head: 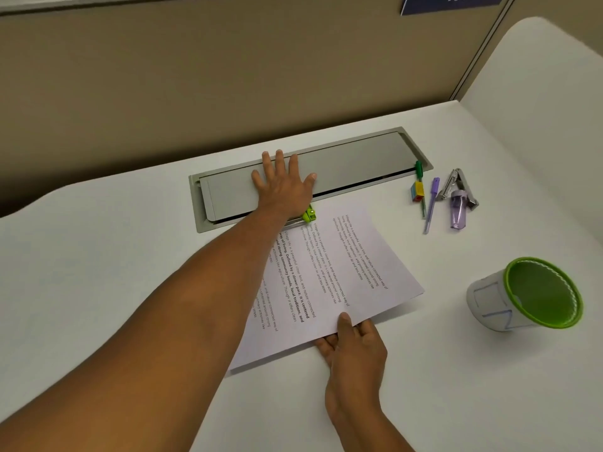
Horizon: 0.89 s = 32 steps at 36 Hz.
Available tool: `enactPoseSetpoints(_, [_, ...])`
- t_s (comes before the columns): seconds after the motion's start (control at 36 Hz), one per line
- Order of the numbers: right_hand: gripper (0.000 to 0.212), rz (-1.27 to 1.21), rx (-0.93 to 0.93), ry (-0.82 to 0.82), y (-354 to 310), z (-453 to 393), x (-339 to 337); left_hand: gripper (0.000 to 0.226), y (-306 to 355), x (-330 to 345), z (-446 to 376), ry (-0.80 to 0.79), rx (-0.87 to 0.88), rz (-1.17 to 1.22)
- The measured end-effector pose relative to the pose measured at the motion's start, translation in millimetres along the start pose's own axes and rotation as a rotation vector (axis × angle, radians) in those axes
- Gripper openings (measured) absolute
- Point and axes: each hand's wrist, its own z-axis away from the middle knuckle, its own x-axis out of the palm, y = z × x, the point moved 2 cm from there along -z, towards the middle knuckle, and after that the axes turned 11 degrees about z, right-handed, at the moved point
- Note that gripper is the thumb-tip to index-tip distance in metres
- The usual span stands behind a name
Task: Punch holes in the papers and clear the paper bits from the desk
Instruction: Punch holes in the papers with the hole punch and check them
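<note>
two hands we see: the left hand [283, 184] lies flat, fingers spread, over the green hole punch [309, 214] at the papers' [329, 272] far edge; the right hand [350, 340] pinches their near edge on the desk [130, 256].

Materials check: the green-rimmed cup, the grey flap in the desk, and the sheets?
Green-rimmed cup: likely plastic, glossy green inside, its outside wrapped in what looks like matte white paper with pen lines. Grey flap: flat, even satin grey, metal or coated plastic; cannot tell which. Sheets: plain white printed paper, thin, edge lifting where the right hand pinches it.
</note>
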Motion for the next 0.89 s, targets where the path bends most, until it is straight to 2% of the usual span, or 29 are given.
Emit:
enactPoseSetpoints(0.31, [0.021, -0.009, 0.014, 0.002, -1.0, 1.1, -0.9, 0.073, 10.6, -16.4, 8.6, 0.011, 0.040, 0.025])
enactPoseSetpoints(0.89, [0.017, 0.008, 0.018, 0.025, 1.7, 7.0, -6.4, 0.066, 15.6, -23.7, 15.4, 0.126, 0.216, 0.025])
